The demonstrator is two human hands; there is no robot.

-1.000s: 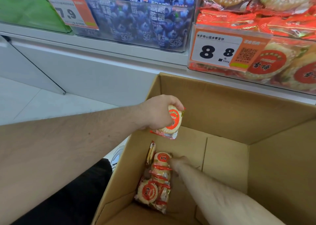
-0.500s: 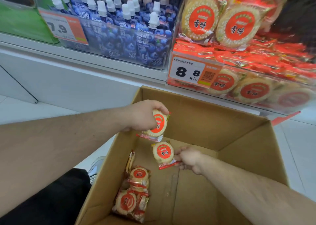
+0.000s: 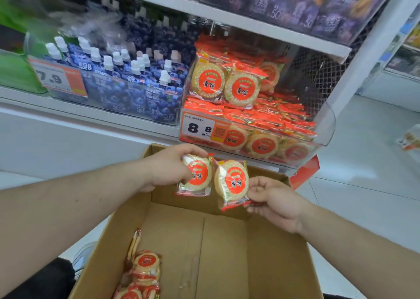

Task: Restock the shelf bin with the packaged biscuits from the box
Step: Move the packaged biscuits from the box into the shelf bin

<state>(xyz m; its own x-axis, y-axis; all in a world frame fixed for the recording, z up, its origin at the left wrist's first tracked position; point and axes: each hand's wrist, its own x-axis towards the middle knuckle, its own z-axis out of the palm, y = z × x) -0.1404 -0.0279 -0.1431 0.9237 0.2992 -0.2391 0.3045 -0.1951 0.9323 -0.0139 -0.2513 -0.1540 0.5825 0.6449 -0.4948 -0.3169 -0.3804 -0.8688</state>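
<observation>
A: Compared with a second earlier, we had raised both packets above the box's far edge: our left hand (image 3: 169, 169) gripped one biscuit packet (image 3: 197, 176), our right hand (image 3: 271, 200) pinched a second packet (image 3: 233, 181) by its lower corner.

B: More packets (image 3: 142, 273) lay in the cardboard box (image 3: 227, 248) at its near-left corner; the shelf bin (image 3: 254, 126) stood beyond, above a pale tiled floor (image 3: 368, 162).

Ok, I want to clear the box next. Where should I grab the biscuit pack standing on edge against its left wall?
Pinch the upright pack by its top crimped edge, coming straight down from above. It stands on edge against the box wall with other packs crowding its right face, so probably only that top edge is free for the fingers.
</observation>
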